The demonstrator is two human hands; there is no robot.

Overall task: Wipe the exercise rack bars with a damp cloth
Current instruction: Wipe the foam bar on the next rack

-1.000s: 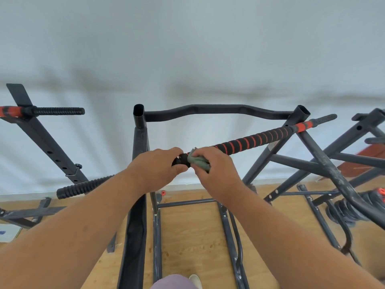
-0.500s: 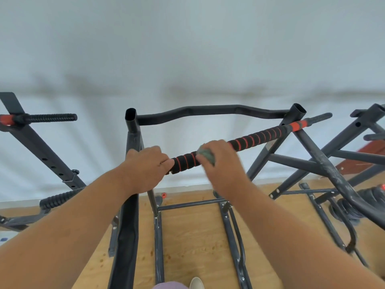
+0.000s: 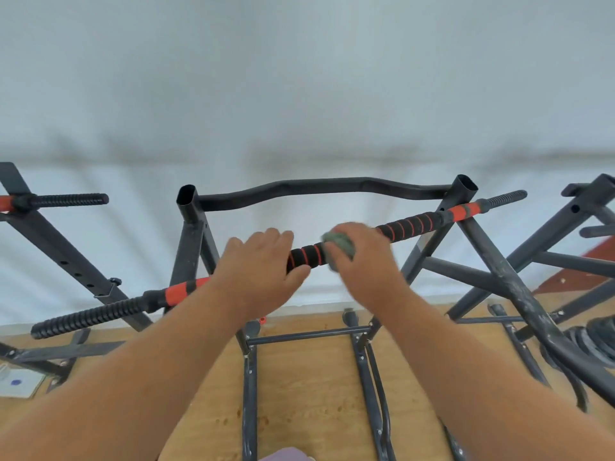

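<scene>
cloth [image 3: 339,245]: grey-green, bunched in my right hand [image 3: 362,257], pressed onto the bar; blurred, so folds unreadable.
bar [image 3: 412,225]: black foam with orange spiral stripes, runs diagonally from low left to high right across the rack; orange sleeves near both ends, ribbed black tips beyond them.
right grip: fingers curled over the cloth, clasping it against the bar just right of the bar's middle; hand motion-blurred.
left hand [image 3: 259,264]: on the bar just left of the cloth, a short stretch of striped foam showing between my two hands.
left grip: palm over the bar, thumb hooked under it, fingers draped over the top; wrapped round the bar, loosely as far as I can tell.
rack [image 3: 188,247]: dark metal frame, two open-topped uprights, bar lying across it.
crossbar [image 3: 319,188]: black, wavy, joins the two upright tops behind the bar.
floor [image 3: 309,394]: wood, rack base rails on it below my arms.
left stand [image 3: 50,247]: slanted dark post with holes, second ribbed bar end with orange sleeve at its top.
right frame [image 3: 519,287]: more dark scuffed tubes, crossing.
plates [image 3: 592,341]: dark discs on floor, far right, partly hidden.
wall [image 3: 299,78]: pale, plain, behind everything.
</scene>
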